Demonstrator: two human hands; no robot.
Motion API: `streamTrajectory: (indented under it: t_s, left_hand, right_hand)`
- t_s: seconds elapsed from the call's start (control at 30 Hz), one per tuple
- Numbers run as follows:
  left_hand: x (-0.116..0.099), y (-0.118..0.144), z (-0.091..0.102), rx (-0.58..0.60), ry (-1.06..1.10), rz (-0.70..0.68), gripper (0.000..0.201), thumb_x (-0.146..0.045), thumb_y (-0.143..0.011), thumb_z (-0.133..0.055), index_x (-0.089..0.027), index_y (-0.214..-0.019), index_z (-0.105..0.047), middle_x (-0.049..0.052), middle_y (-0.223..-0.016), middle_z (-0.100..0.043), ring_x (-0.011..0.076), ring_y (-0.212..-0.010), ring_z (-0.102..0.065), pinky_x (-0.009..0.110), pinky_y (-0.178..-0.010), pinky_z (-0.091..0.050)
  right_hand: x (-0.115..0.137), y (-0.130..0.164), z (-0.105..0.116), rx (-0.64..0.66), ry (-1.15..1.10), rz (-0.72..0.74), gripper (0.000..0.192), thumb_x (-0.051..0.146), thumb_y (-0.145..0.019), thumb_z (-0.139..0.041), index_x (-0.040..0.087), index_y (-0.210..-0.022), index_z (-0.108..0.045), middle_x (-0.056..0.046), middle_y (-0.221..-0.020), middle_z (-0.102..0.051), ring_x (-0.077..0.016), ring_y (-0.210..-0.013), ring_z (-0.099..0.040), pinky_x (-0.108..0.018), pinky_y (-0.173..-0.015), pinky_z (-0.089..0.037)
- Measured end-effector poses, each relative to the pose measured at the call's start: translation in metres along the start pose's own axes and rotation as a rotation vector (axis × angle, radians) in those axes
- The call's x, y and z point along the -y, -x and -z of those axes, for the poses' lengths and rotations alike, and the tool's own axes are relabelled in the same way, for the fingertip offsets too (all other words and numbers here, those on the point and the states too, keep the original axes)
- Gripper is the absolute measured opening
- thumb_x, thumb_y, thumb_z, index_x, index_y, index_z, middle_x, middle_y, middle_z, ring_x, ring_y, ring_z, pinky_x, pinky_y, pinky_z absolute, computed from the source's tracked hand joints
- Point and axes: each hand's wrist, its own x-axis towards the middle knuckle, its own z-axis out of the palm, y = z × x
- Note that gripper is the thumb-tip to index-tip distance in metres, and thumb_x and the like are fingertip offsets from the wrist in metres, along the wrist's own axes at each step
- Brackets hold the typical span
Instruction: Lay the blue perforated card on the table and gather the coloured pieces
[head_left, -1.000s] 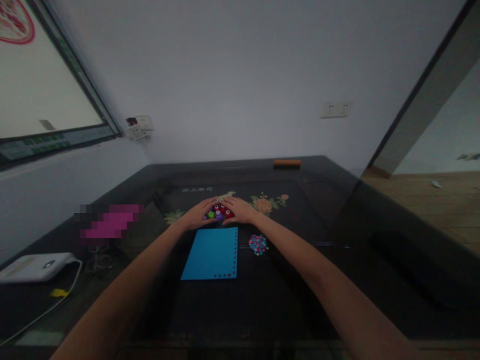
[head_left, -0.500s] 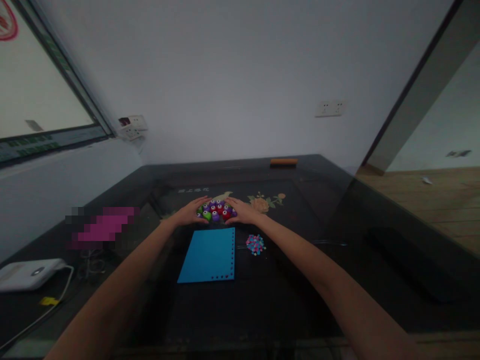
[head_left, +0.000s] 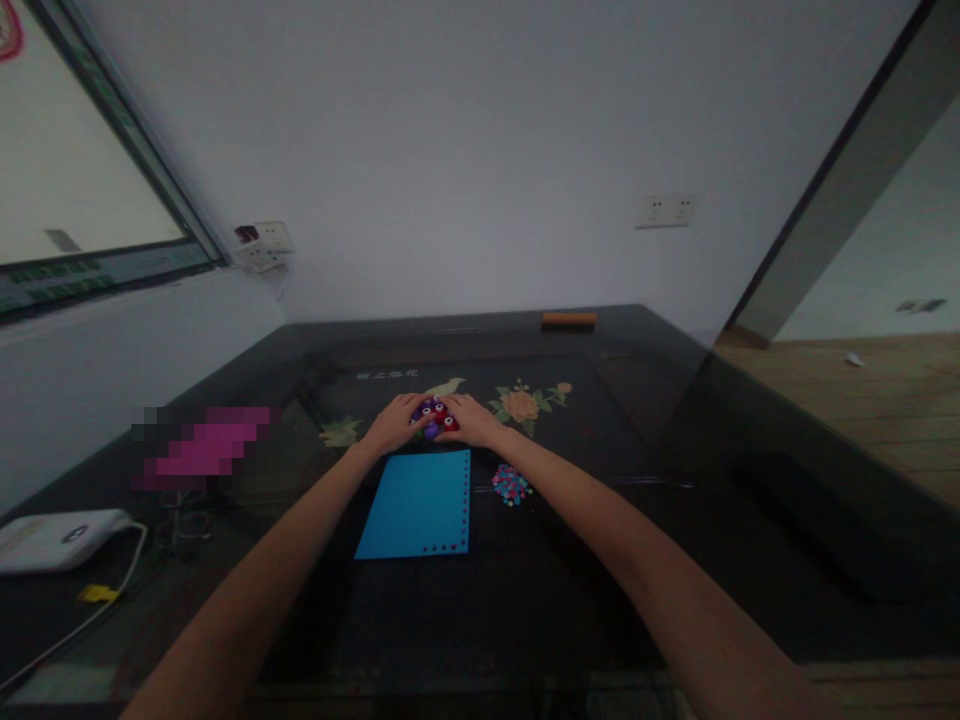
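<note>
Hands closed in | dark glass table (head_left: 570,600) | grey wall (head_left: 480,150)

Blue sheet (head_left: 417,505), confetti pile (head_left: 511,485), white device (head_left: 56,538), orange bar (head_left: 569,319).

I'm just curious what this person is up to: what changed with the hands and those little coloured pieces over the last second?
The left hand and right hand drew together, cupping the coloured pieces into a tighter clump; half a second ago the hands were wider apart and more pieces showed. The blue sheet, the small bead pile and the dark table stayed put.
</note>
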Motion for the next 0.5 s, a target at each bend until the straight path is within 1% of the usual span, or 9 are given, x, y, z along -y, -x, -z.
streamTrajectory:
  t_s: [0.17, 0.33, 0.43, 0.5]
  left_hand:
    - [0.002, 0.003, 0.005, 0.018, 0.009, -0.037, 0.053, -0.053, -0.089, -0.037, -0.02, -0.129, -0.047, 0.008, -0.126, -0.055, 0.0237, -0.117, -0.047, 0.039, -0.103, -0.035]
    - [0.001, 0.006, 0.006, 0.019, 0.018, -0.038, 0.051, -0.051, -0.089, -0.037, -0.02, -0.129, -0.048, 0.008, -0.125, -0.055, 0.0233, -0.118, -0.047, 0.038, -0.102, -0.036]
    - [-0.002, 0.007, 0.008, -0.006, 0.023, -0.025, 0.051, -0.051, -0.088, -0.041, -0.021, -0.129, -0.048, 0.007, -0.126, -0.054, 0.0232, -0.116, -0.049, 0.038, -0.102, -0.037]
    - [-0.005, 0.008, 0.013, -0.051, 0.027, -0.008, 0.051, -0.05, -0.087, -0.043, -0.023, -0.13, -0.047, 0.007, -0.129, -0.052, 0.0232, -0.118, -0.049, 0.038, -0.102, -0.037]
  right_hand:
    - [0.005, 0.002, -0.002, -0.019, 0.001, -0.009, 0.084, 0.057, -0.071, -0.064, 0.008, -0.134, -0.037, -0.022, -0.126, -0.051, -0.033, -0.118, -0.046, -0.048, -0.099, -0.035]
    - [0.007, 0.003, -0.001, -0.016, -0.009, -0.016, 0.085, 0.059, -0.07, -0.064, 0.009, -0.133, -0.039, -0.021, -0.127, -0.051, -0.0338, -0.117, -0.047, -0.051, -0.1, -0.033]
    - [0.01, 0.003, 0.006, -0.021, -0.028, -0.026, 0.088, 0.06, -0.065, -0.068, 0.01, -0.132, -0.041, -0.021, -0.127, -0.052, -0.0346, -0.117, -0.048, -0.05, -0.1, -0.034]
    - [0.011, 0.005, 0.016, -0.036, -0.047, -0.04, 0.089, 0.06, -0.062, -0.07, 0.012, -0.132, -0.042, -0.02, -0.128, -0.051, -0.0345, -0.119, -0.046, -0.049, -0.099, -0.035]
